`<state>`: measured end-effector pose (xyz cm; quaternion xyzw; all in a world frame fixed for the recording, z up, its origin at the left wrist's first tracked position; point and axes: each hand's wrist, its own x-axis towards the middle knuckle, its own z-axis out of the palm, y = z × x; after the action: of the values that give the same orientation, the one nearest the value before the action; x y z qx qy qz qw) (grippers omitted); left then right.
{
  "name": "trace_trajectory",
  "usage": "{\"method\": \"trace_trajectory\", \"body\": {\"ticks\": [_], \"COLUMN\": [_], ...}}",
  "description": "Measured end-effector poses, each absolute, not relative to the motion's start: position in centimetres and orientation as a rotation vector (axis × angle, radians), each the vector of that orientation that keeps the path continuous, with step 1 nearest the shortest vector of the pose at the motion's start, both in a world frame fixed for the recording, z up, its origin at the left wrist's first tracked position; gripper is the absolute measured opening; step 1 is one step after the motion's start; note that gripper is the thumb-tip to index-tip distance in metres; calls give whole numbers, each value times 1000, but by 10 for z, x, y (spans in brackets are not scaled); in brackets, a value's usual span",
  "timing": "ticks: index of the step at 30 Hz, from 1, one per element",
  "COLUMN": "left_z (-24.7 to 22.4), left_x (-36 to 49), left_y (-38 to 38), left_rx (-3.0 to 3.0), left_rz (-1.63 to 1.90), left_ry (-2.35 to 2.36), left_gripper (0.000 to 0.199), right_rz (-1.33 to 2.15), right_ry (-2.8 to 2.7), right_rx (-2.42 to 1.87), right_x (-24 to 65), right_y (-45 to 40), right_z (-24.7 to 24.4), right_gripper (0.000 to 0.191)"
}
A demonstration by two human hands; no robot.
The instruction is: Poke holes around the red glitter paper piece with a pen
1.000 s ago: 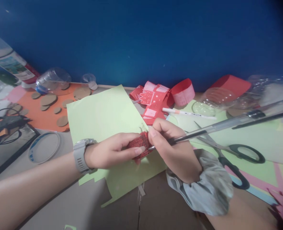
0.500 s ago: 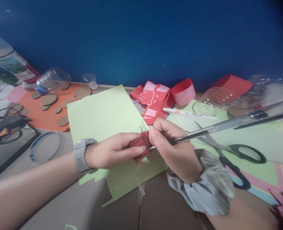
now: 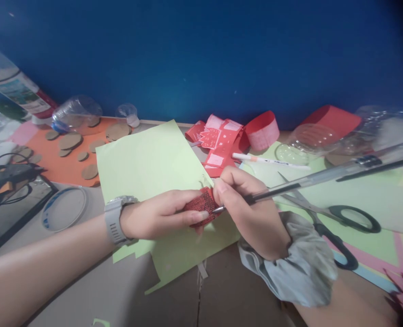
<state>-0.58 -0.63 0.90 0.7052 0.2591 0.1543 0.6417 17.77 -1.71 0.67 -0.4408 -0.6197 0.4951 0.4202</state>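
My left hand (image 3: 165,215), with a grey watch at its wrist, grips a small red paper piece (image 3: 205,204) covered in a dark crisscross pattern. The thumb presses on its front face. A clear ballpoint pen (image 3: 300,183) is pinched in my right hand (image 3: 256,213), its tip touching the red piece beside the left thumb. Beneath both hands lies a pale green sheet of paper (image 3: 146,161) with a cut-out edge at the bottom. A grey-blue scrunchie (image 3: 300,268) circles the right wrist. My fingers hide part of the red piece.
Open scissors (image 3: 319,210) lie to the right on green paper. Behind my hands are red paper shapes (image 3: 223,136), a red ring (image 3: 262,130) and a white marker (image 3: 269,161). On the left are cardboard discs (image 3: 70,141), a tape roll (image 3: 65,209) and a black glue gun (image 3: 13,179).
The pen tip has shifted very slightly along the red piece. Both hands otherwise keep the same hold, and the surrounding things stay put.
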Motion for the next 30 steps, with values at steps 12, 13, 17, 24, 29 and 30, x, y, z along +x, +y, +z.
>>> {"method": "trace_trajectory", "body": {"ticks": [12, 13, 17, 24, 29, 30], "left_z": [7, 7, 7, 7, 7, 7], "left_x": [-6, -6, -6, -7, -6, -6], "left_y": [-6, -6, -6, -7, -6, -6], "left_rx": [1599, 1599, 1604, 1610, 1606, 1604], "left_rz": [335, 336, 336, 353, 350, 350], "left_ry": [601, 600, 606, 589, 602, 604], "left_gripper": [18, 18, 19, 19, 20, 20], "right_rz": [1229, 1226, 1210, 1204, 1204, 1200], "right_ry": [-1583, -1588, -1602, -1627, -1605, -1599], "right_rx": [-1060, -1054, -1057, -1069, -1070, -1070], "right_x": [179, 179, 179, 179, 178, 178], "right_y": [-17, -17, -17, -18, -17, -18], "right_z": [6, 6, 6, 6, 5, 5], "right_gripper": [28, 28, 29, 29, 29, 30]}}
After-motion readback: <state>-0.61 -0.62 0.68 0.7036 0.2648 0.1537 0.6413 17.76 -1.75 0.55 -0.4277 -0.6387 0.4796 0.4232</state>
